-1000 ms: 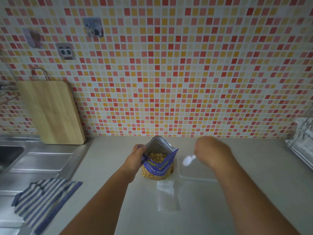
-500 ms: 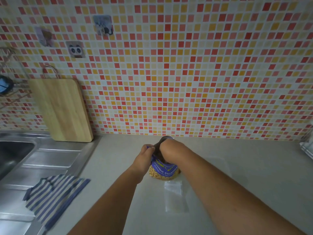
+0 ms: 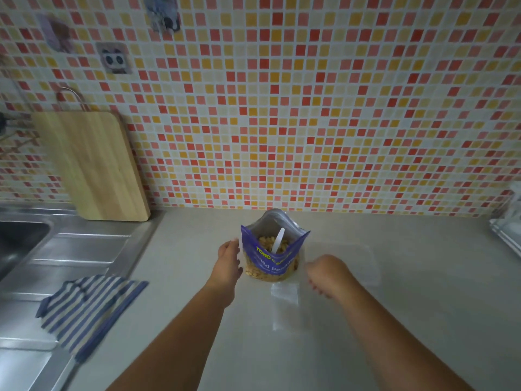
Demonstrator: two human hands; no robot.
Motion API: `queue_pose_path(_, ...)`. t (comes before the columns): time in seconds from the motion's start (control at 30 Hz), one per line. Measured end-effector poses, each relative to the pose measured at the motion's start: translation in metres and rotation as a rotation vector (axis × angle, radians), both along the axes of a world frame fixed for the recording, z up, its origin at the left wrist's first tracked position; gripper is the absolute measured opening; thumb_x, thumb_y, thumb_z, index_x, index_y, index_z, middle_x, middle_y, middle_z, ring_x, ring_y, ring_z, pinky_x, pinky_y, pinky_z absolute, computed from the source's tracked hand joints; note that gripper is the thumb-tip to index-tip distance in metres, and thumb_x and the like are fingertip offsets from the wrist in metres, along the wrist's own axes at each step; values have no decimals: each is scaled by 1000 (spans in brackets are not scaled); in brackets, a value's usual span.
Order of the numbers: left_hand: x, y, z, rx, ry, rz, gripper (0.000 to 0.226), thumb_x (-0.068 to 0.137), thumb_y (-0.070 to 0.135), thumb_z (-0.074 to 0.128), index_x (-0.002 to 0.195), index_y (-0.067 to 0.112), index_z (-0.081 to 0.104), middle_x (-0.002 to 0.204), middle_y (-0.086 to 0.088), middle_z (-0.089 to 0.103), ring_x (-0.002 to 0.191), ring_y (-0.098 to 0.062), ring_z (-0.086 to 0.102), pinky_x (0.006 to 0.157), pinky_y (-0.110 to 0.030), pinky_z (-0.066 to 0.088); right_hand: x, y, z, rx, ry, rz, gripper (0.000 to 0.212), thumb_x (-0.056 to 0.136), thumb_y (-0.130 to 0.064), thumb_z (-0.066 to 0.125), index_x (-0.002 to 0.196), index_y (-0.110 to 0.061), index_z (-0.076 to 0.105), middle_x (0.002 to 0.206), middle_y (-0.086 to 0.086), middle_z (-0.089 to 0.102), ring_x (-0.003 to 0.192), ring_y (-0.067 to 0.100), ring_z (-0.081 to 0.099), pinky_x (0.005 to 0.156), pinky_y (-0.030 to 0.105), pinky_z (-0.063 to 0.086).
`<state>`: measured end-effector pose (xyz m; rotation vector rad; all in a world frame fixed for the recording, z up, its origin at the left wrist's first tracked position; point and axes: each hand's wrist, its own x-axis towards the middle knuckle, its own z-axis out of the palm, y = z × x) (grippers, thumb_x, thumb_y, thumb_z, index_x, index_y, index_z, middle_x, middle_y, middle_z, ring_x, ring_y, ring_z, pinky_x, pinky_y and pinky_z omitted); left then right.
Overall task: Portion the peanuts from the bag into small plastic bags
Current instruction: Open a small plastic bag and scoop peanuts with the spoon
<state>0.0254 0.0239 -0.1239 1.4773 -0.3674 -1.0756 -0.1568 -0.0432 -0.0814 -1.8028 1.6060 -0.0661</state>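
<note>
A blue peanut bag (image 3: 272, 258) stands open on the beige counter, peanuts showing inside. A white plastic spoon (image 3: 277, 241) stands in it, handle leaning on the rim. My left hand (image 3: 229, 258) is just left of the bag with relaxed fingers, holding nothing. My right hand (image 3: 325, 275) hovers right of the bag with fingers hanging loosely curled, empty, over a small clear plastic bag (image 3: 285, 306) that lies flat in front of the peanut bag. More clear plastic (image 3: 355, 263) lies flat to the right.
A wooden cutting board (image 3: 93, 165) leans on the tiled wall at left. A steel sink and drainboard (image 3: 56, 255) fill the left side, with a blue striped cloth (image 3: 84, 309) on its edge. A rack (image 3: 507, 230) sits at the far right.
My right hand put the spoon into the peanut bag, let go and drew back to the right. My left hand released the bag's rim.
</note>
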Motion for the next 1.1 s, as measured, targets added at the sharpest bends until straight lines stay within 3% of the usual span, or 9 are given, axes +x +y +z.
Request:
queue_pose_path(0.07,-4,4,-22,131,35,31,36,97,40,39,122,15,47,105,-5,51,82,-19,48,78,-30,44,-3,14,-23,117,95,98,28,88,-22,48,81,-4,68,82,16,69,87,31,70,61,26,51)
queue_pose_path(0.17,-21,11,-48,250,53,-48,33,96,40,40,101,11,53,77,-4,50,59,-18,43,60,-27,40,-1,26,-50,7,184,97,41,91,-35,51,117,-4,61,125,16,62,119,29,56,91,27,46)
queue_pose_path(0.23,-32,15,-61,282,14,-117,33,95,42,40,92,11,54,71,-5,51,58,-20,46,64,-30,42,4,29,-64,5,111,-3,45,87,-39,58,117,-5,60,124,14,62,118,28,57,90,27,46)
queue_pose_path(0.3,-38,16,-69,281,-24,-155,41,88,52,43,96,13,57,78,-5,55,67,-26,53,74,-34,45,12,32,-73,32,73,-42,49,83,-43,63,116,-6,62,122,13,65,116,28,59,90,28,47)
queue_pose_path(0.43,-33,21,-83,310,-79,-164,49,83,62,41,104,22,57,110,-13,61,108,-33,60,100,-46,47,27,35,-84,71,27,-56,49,81,-42,68,116,-8,61,120,11,66,113,26,61,91,29,48)
queue_pose_path(0.57,-20,28,-82,308,-70,-114,63,71,69,41,111,23,57,116,-11,61,110,-31,59,102,-47,45,37,37,-92,69,4,-61,40,81,-37,69,112,-11,65,117,8,68,111,24,62,89,26,47)
queue_pose_path(0.7,-14,29,-78,293,-52,-103,54,83,61,42,115,20,56,116,-12,59,110,-32,58,103,-48,44,40,39,-97,13,-44,-58,25,84,-30,64,105,-17,72,114,3,70,109,22,62,89,24,46)
queue_pose_path(0.87,-11,29,-81,307,-56,-133,62,68,69,40,110,26,55,118,-9,60,110,-29,58,103,-46,44,35,44,-100,-102,-91,-79,19,88,-21,56,98,-17,70,106,3,72,103,24,63,80,24,46)
queue_pose_path(1.1,-9,34,-71,260,-47,-199,49,87,53,51,122,18,49,123,-10,56,112,-28,55,102,-44,44,25,52,-93,-194,-315,-127,13,88,-13,57,78,-20,56,79,0,65,78,20,59,67,23,39)
